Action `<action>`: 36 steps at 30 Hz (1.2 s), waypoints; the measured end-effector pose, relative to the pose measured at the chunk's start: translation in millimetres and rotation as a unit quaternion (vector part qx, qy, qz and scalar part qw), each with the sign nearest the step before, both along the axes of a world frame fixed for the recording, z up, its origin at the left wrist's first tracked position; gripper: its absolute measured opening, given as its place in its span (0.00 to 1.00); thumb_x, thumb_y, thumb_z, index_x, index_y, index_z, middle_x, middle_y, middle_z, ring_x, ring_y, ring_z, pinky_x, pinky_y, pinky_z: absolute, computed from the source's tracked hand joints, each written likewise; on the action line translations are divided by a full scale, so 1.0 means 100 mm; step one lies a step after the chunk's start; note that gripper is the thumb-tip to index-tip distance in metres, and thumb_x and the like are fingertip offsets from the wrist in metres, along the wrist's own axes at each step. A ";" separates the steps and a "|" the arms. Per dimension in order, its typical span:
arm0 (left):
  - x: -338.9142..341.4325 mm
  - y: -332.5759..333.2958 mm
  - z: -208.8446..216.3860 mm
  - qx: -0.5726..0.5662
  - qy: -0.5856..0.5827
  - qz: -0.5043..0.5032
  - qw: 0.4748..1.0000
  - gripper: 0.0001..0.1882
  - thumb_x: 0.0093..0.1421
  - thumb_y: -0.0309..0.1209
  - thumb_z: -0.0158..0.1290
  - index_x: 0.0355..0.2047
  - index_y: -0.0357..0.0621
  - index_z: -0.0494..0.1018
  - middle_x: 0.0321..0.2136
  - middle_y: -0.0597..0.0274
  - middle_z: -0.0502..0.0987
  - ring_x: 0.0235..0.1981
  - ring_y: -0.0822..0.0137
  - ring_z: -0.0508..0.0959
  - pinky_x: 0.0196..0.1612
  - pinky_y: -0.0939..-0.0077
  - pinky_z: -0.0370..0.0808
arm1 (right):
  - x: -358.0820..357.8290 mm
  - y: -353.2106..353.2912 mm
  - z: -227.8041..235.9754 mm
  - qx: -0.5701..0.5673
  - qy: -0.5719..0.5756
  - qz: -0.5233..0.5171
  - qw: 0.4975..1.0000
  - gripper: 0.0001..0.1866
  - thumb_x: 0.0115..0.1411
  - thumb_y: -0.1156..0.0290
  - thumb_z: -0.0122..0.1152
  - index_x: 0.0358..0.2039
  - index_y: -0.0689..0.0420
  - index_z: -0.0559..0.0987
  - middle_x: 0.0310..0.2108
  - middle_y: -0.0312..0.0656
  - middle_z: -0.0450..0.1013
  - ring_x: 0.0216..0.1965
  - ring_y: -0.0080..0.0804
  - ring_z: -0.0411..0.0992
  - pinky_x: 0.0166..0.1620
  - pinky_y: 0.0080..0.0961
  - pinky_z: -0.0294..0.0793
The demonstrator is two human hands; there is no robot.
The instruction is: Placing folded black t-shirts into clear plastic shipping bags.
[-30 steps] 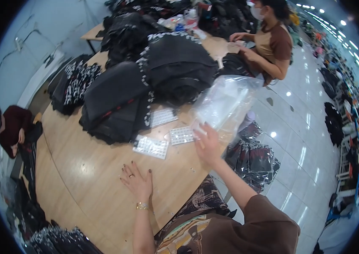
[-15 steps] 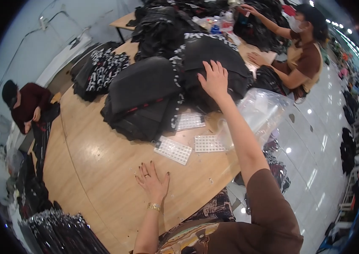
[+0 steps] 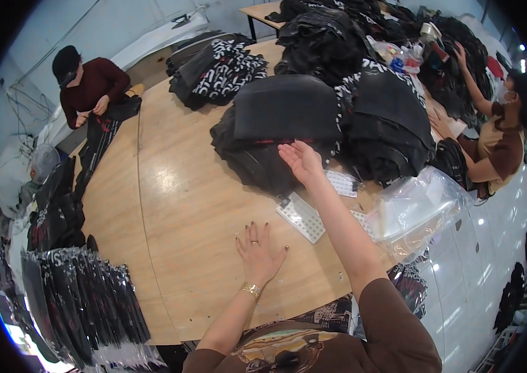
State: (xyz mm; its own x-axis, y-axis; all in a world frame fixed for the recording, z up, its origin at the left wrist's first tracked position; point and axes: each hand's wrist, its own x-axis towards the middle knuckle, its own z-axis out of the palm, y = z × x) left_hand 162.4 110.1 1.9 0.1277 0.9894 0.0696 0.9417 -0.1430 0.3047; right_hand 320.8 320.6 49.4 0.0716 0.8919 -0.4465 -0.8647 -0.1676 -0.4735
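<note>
My left hand lies flat on the wooden table, fingers spread, with nothing in it. My right hand reaches forward with its palm partly turned up and fingers stretched out, holding nothing. It is at the front of a stack of folded black garments; whether it touches the cloth I cannot tell. To the right stands another black stack with white lettering along its edge. Below my right hand lies a white sheet of small stickers, with another sticker sheet beyond my forearm.
See-through plastic bags lie at the table's right edge. More black garments are piled at the back. Bagged garments stand at the lower left. One co-worker handles black cloth at the left; another works at the right.
My right hand has moved left from the right stack to the front of the middle stack, its palm turning up. My left hand stays flat on the table. The view has swung right.
</note>
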 end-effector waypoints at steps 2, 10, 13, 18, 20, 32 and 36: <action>0.01 -0.01 0.01 0.003 0.004 -0.004 1.000 0.39 0.51 0.54 0.49 0.58 0.47 0.57 0.60 0.45 0.51 0.62 0.50 0.49 0.60 0.42 0.41 | -0.14 0.09 0.13 -0.024 0.025 0.016 0.999 0.13 0.57 0.71 0.53 0.38 0.67 0.66 0.31 0.51 0.67 0.36 0.45 0.73 0.34 0.35 0.78; -0.01 -0.04 0.00 0.023 -0.035 -0.008 0.999 0.36 0.52 0.53 0.49 0.57 0.48 0.58 0.59 0.46 0.54 0.62 0.52 0.50 0.60 0.44 0.40 | -0.38 0.24 0.24 -0.090 -0.147 0.021 0.985 0.11 0.50 0.66 0.62 0.30 0.52 0.70 0.24 0.34 0.69 0.22 0.26 0.69 0.23 0.24 0.67; -0.16 -0.09 -0.18 0.027 -0.117 0.009 0.993 0.32 0.54 0.47 0.50 0.56 0.47 0.60 0.58 0.46 0.55 0.62 0.52 0.51 0.61 0.49 0.42 | -0.31 -0.18 -0.04 -0.028 -0.146 -0.041 0.988 0.09 0.48 0.67 0.61 0.31 0.51 0.71 0.28 0.33 0.71 0.30 0.25 0.70 0.35 0.25 0.64; -0.22 0.34 -0.03 0.119 -0.431 0.130 0.885 0.24 0.56 0.32 0.51 0.53 0.45 0.62 0.55 0.50 0.60 0.59 0.52 0.56 0.60 0.61 0.51 | -0.08 -0.86 -0.49 -0.004 -0.059 -0.143 0.988 0.19 0.51 0.66 0.58 0.43 0.58 0.70 0.41 0.39 0.70 0.44 0.31 0.68 0.45 0.28 0.68; -0.28 0.90 0.26 0.217 -0.350 0.102 0.905 0.23 0.58 0.31 0.50 0.53 0.43 0.60 0.52 0.51 0.63 0.57 0.54 0.58 0.58 0.63 0.55 | -0.17 -0.99 -0.43 0.004 -0.060 -0.128 0.990 0.23 0.54 0.65 0.58 0.48 0.61 0.67 0.45 0.42 0.68 0.48 0.34 0.66 0.51 0.32 0.66; -0.82 2.51 0.52 0.000 -0.296 0.166 0.941 0.22 0.46 0.44 0.61 0.33 0.39 0.74 0.26 0.52 0.77 0.32 0.56 0.77 0.37 0.66 0.72 | -0.26 -1.41 -0.63 -0.065 -0.086 0.023 0.994 0.16 0.56 0.70 0.59 0.45 0.56 0.69 0.41 0.37 0.71 0.42 0.29 0.69 0.41 0.31 0.70; -0.96 2.03 0.68 0.033 -0.305 0.141 0.941 0.18 0.47 0.40 0.61 0.30 0.37 0.74 0.25 0.51 0.78 0.27 0.57 0.77 0.34 0.68 0.72 | -0.23 -1.58 -0.51 -0.088 -0.088 -0.013 0.992 0.15 0.56 0.71 0.58 0.44 0.57 0.70 0.40 0.37 0.71 0.40 0.29 0.70 0.40 0.31 0.71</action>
State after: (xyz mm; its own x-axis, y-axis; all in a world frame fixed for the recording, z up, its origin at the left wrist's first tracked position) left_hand 66.4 313.4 69.7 -0.2236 0.9687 0.1082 0.5977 0.0486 0.8003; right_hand 297.5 162.2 -1.5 0.1843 0.7977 -0.5742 -0.7769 -0.2396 -0.5822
